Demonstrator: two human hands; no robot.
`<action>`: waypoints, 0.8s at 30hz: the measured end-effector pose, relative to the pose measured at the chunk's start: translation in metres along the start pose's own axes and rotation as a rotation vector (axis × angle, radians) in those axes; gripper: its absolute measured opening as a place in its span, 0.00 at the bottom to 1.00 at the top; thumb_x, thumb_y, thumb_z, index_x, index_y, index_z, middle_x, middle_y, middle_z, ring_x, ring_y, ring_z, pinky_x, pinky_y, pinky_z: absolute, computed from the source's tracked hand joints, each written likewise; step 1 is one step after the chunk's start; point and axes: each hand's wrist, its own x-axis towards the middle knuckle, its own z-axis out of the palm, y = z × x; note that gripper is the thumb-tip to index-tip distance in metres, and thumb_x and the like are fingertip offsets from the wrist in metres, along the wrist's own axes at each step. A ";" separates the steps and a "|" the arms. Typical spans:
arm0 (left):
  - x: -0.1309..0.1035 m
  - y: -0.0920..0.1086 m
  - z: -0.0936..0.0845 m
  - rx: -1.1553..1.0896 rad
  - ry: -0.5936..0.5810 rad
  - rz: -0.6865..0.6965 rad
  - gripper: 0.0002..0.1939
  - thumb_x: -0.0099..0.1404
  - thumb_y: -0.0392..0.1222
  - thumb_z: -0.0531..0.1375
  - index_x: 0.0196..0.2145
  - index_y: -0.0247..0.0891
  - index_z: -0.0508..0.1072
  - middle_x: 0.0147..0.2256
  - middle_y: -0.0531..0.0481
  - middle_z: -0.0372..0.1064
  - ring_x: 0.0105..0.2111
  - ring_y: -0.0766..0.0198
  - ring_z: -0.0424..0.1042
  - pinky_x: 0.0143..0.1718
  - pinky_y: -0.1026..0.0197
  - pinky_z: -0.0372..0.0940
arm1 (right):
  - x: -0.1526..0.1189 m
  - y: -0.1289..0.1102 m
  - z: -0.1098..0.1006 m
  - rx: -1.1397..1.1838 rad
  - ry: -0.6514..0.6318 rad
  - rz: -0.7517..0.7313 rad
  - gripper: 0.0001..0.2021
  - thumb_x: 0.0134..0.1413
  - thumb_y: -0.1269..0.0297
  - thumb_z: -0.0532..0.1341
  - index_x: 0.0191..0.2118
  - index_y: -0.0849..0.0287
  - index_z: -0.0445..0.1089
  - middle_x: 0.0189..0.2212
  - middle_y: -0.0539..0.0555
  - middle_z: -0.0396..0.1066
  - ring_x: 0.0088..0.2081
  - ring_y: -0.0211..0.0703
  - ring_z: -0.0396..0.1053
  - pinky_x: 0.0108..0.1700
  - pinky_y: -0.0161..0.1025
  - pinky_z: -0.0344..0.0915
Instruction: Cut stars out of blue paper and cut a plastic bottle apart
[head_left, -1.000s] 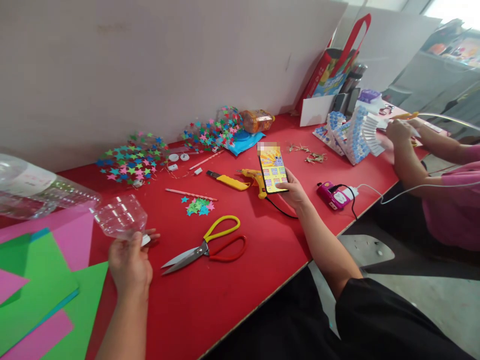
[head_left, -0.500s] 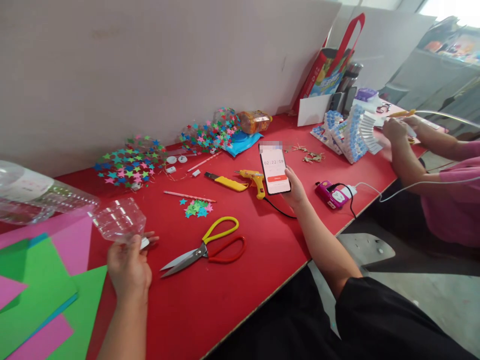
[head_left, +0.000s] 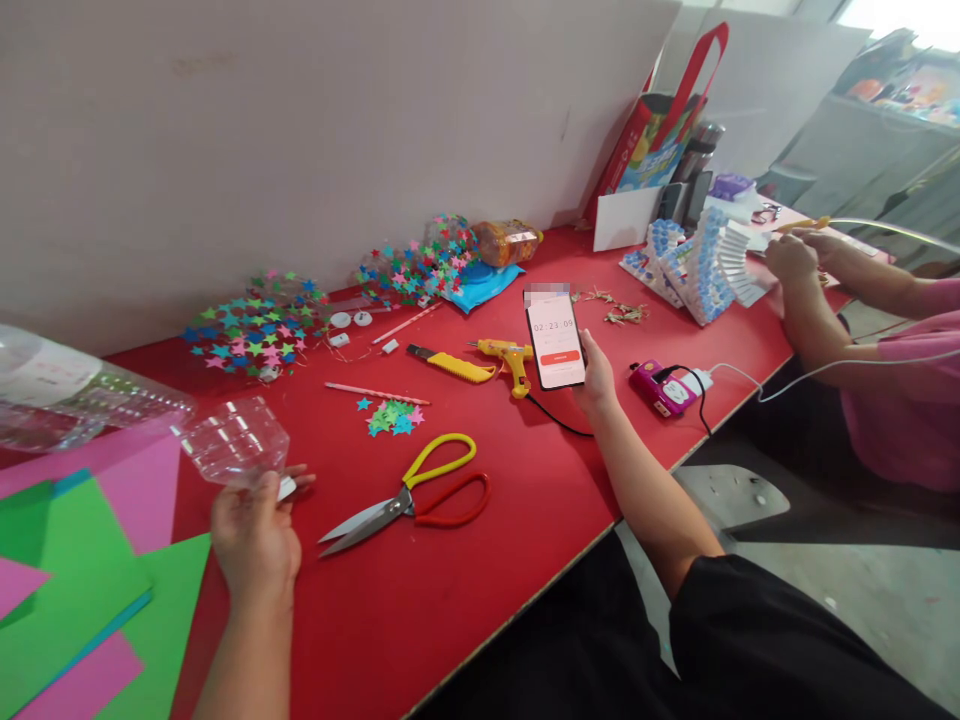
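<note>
Plastic, clear: bottle-shaped piece (head_left: 238,440), lower left of frame, pinched in the left hand (head_left: 255,545). Right hand (head_left: 598,375), right of centre, fingers closed round the phone (head_left: 556,345). Screen just flipped from yellow page to pale timer digits; both grips unchanged. I judge the plastic work paused. Scissors (head_left: 403,502) lie between, unheld.

A wide black sleeve (head_left: 757,630) ends above the bare right forearm (head_left: 654,478).
</note>
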 end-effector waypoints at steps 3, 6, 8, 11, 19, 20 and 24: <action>0.001 -0.001 0.000 0.020 0.010 0.007 0.19 0.48 0.47 0.67 0.33 0.36 0.66 0.25 0.55 0.73 0.20 0.68 0.71 0.26 0.63 0.66 | 0.001 0.001 -0.001 0.006 0.026 0.007 0.12 0.59 0.55 0.61 0.38 0.59 0.76 0.37 0.52 0.81 0.41 0.46 0.78 0.47 0.42 0.74; 0.002 -0.001 0.000 0.029 0.017 0.005 0.18 0.49 0.46 0.66 0.33 0.36 0.65 0.25 0.55 0.73 0.20 0.68 0.71 0.25 0.63 0.66 | 0.001 0.001 -0.001 0.010 0.042 0.015 0.13 0.62 0.58 0.59 0.38 0.60 0.76 0.37 0.53 0.81 0.39 0.44 0.79 0.44 0.39 0.74; 0.001 0.000 0.000 0.020 0.016 0.001 0.17 0.49 0.45 0.66 0.33 0.36 0.65 0.25 0.55 0.73 0.20 0.68 0.71 0.26 0.63 0.66 | 0.000 0.000 0.001 0.011 0.046 0.019 0.13 0.62 0.59 0.58 0.38 0.61 0.77 0.37 0.53 0.81 0.39 0.45 0.79 0.45 0.40 0.74; 0.001 0.000 0.000 0.017 0.010 0.001 0.18 0.48 0.45 0.66 0.34 0.36 0.66 0.25 0.55 0.73 0.20 0.68 0.71 0.26 0.63 0.67 | -0.002 -0.003 0.005 0.009 0.044 0.027 0.13 0.63 0.60 0.57 0.38 0.61 0.77 0.37 0.54 0.82 0.39 0.46 0.79 0.45 0.42 0.75; 0.001 -0.001 0.000 -0.032 0.017 0.016 0.19 0.47 0.44 0.67 0.34 0.36 0.66 0.25 0.54 0.74 0.21 0.67 0.72 0.27 0.63 0.68 | 0.000 0.000 -0.001 0.006 0.047 0.014 0.12 0.62 0.61 0.58 0.40 0.61 0.76 0.38 0.54 0.81 0.39 0.44 0.79 0.44 0.39 0.75; 0.001 -0.001 0.000 -0.036 0.021 0.010 0.19 0.46 0.44 0.68 0.34 0.36 0.65 0.25 0.54 0.74 0.20 0.67 0.72 0.27 0.63 0.68 | 0.001 0.001 -0.003 0.005 0.046 0.012 0.12 0.61 0.60 0.58 0.40 0.61 0.76 0.38 0.53 0.81 0.40 0.44 0.79 0.44 0.39 0.75; 0.001 -0.001 -0.001 -0.033 0.026 -0.002 0.19 0.46 0.44 0.67 0.34 0.37 0.65 0.25 0.54 0.75 0.20 0.67 0.72 0.26 0.63 0.68 | 0.005 0.004 -0.008 0.001 0.043 0.006 0.12 0.60 0.58 0.60 0.40 0.61 0.76 0.38 0.54 0.81 0.40 0.45 0.78 0.43 0.41 0.75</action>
